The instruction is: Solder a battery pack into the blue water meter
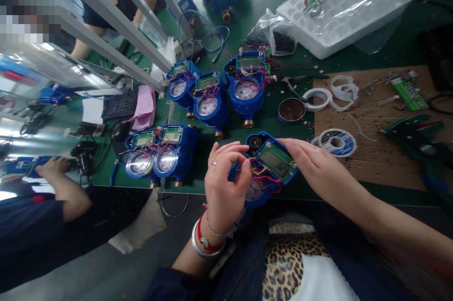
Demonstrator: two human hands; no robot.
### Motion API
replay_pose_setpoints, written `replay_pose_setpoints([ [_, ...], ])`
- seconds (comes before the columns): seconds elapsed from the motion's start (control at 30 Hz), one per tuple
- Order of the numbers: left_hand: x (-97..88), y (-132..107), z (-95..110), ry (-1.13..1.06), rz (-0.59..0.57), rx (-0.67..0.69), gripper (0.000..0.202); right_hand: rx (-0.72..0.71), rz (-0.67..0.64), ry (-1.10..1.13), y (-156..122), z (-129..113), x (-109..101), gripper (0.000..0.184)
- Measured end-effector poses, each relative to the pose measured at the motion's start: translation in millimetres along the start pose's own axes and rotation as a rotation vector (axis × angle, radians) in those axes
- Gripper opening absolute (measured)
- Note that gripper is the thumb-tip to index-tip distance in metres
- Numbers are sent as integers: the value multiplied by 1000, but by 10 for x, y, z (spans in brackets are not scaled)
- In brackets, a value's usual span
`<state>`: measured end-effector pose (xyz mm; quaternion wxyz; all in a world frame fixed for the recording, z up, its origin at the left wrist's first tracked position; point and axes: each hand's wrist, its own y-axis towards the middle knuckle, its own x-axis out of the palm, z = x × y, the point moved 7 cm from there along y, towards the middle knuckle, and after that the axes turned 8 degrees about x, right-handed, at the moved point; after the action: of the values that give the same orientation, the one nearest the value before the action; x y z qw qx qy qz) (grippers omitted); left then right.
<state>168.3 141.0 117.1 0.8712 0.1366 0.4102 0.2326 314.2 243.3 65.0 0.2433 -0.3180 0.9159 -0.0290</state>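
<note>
A blue water meter [261, 196] with its top uncovered sits at the table's near edge, tilted. Its green circuit board carries a display [274, 159], and thin red and yellow wires [264, 179] run across it. My left hand [226, 178], with a ring and bracelets, is closed in a pinch at the wires' left end; the fingertips partly hide what they hold. My right hand [311, 159] grips the meter's right side, fingers extended along its far edge, thumb side up. Behind stand several similar open blue meters [211, 98] with displays and loose wires.
To the right lie a brown board [371, 159], a solder spool [338, 143], a tape roll [317, 99], a round tin [291, 110] and green-handled pliers [421, 143]. A white foam tray [339, 18] is at the back. Metal posts [138, 22] and co-workers are on the left.
</note>
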Motion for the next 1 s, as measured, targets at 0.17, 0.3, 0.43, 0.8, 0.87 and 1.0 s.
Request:
replay_pose_setpoints([
  [0.17, -22, -19, 37, -65, 2, -109, 10, 9, 21, 53, 6, 62, -23, 50],
  [0.3, -14, -34, 35, -127, 22, -167, 9, -111, 177, -27, -71, -71, -177, 42],
  [0.43, -1, -58, 25, -186, 32, -220, 10, -518, 258, -151, -205, -492, -251, 24],
  [0.8, -114, 1, -16, -376, 6, -278, 11, -819, 96, -267, -98, -947, -38, 20],
  [0.87, -132, 3, -44, -419, 1, -287, 9, -827, 103, -255, -79, -987, -51, 21],
  [1.0, -162, 1, -45, -382, 38, -203, 2, -849, 118, -253, -66, -1017, -85, 22],
])
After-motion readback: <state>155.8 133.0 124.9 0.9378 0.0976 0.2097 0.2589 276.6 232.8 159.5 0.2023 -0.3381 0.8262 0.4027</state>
